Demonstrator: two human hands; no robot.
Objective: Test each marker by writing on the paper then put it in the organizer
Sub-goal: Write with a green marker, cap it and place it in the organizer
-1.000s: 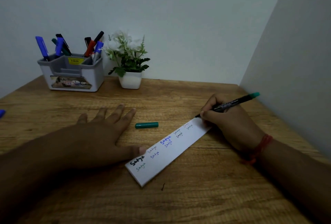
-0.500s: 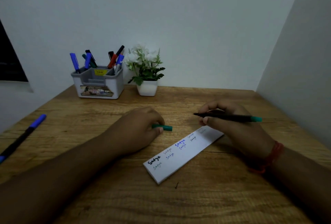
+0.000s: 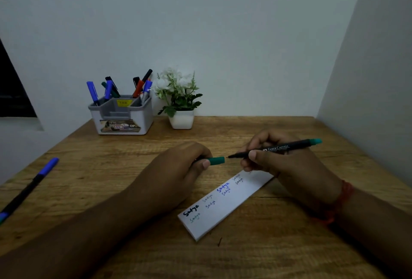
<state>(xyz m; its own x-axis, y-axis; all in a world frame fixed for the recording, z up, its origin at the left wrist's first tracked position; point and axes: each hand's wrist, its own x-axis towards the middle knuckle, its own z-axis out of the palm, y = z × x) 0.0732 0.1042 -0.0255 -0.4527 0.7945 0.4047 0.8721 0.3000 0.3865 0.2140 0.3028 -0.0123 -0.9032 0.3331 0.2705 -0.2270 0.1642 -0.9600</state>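
Observation:
My right hand (image 3: 287,162) grips a black marker with a green end (image 3: 283,147), held level above the table, its bare tip pointing left. My left hand (image 3: 178,167) holds the green cap (image 3: 216,160), its open end facing the tip a short gap away. A long white paper strip (image 3: 225,203) with several written words lies slanted on the wooden table (image 3: 267,252) below both hands. The grey and white organizer (image 3: 121,115) stands at the back left with several blue, black, green and red markers upright in it.
A small white pot with a white-flowered plant (image 3: 179,100) stands right of the organizer. A black marker with a blue cap (image 3: 31,186) lies near the table's left edge. A wall runs close along the right side.
My right hand lifted the marker off the paper and turned it level. My left hand left the paper, picked up the green cap and brought it near the marker's tip.

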